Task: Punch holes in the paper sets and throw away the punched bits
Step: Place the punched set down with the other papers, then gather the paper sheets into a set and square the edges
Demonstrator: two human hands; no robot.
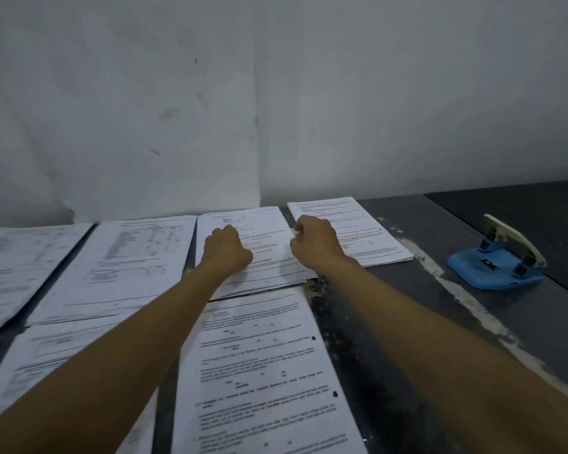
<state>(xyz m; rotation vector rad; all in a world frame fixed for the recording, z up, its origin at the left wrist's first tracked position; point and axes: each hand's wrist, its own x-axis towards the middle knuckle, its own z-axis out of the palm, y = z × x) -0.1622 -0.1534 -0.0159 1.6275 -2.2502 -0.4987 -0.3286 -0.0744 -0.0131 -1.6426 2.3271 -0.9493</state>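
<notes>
Several printed paper sets lie in rows on the dark table (407, 322). My left hand (227, 249) rests, fingers curled under, on the middle back paper set (266, 257). My right hand (312, 240) is curled at that set's right edge and seems to pinch the edge between thumb and fingers. The near paper set (263, 371) shows two punched holes along its right side. A blue hole punch (497, 265) with a pale lever stands on the table to the right, well clear of both hands.
More paper sets lie at the back right (358, 231), the back left (122, 267) and the far left (20, 267), and another at the near left (46, 365). A white wall (276, 109) rises just behind the table. Pale scuffed streaks cross the bare table surface.
</notes>
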